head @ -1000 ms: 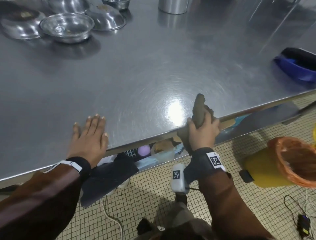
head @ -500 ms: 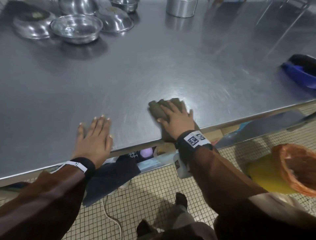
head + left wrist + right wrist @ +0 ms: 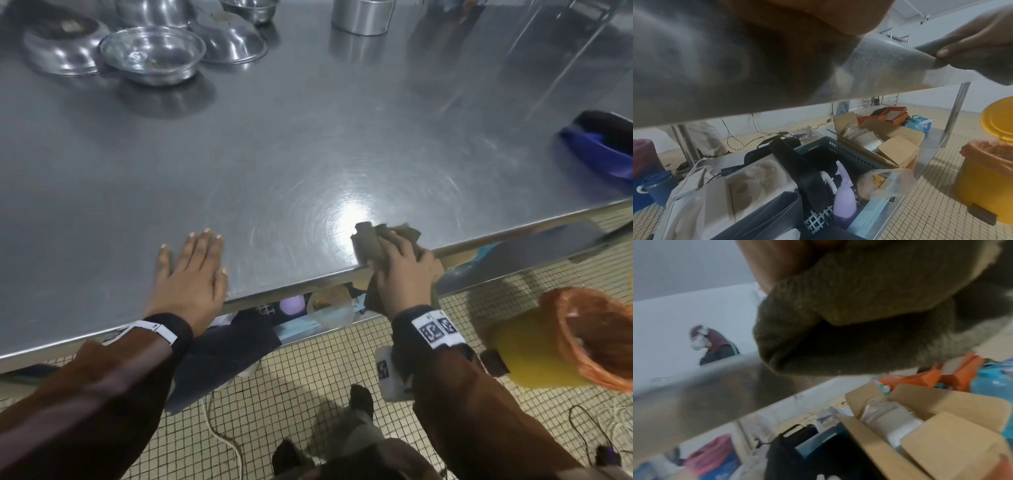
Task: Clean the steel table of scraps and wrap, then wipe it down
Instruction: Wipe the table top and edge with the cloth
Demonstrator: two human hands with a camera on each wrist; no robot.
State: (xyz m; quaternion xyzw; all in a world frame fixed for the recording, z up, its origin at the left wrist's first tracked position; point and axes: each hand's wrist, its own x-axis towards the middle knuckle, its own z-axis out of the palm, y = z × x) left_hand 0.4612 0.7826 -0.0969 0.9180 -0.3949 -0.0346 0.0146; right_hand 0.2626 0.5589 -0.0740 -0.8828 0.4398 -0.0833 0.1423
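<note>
The steel table point(image 3: 308, 137) fills the head view, shiny and scuffed with swirl marks. My left hand point(image 3: 191, 270) lies flat on it near the front edge, fingers straight; the left wrist view shows its fingers point(image 3: 972, 43) pressed against the steel. My right hand point(image 3: 400, 270) grips an olive-brown cloth point(image 3: 370, 243) right at the table's front edge. Part of the cloth lies on the top and part hangs over the edge below my hand. The cloth point(image 3: 859, 313) bulges, bunched, under my palm in the right wrist view.
Steel bowls point(image 3: 150, 58) and a steel canister point(image 3: 363, 13) stand at the table's back. A blue scoop-like thing point(image 3: 599, 147) lies at the right edge. A yellow bin with an orange liner point(image 3: 582, 335) stands on the tiled floor, right. The lower shelf holds a basket, a spray bottle point(image 3: 844, 199) and a cardboard box point(image 3: 890, 142).
My right hand laid the cloth flat on the table, then dragged it right and back to the front edge, where it now hangs over. The left hand stayed put.
</note>
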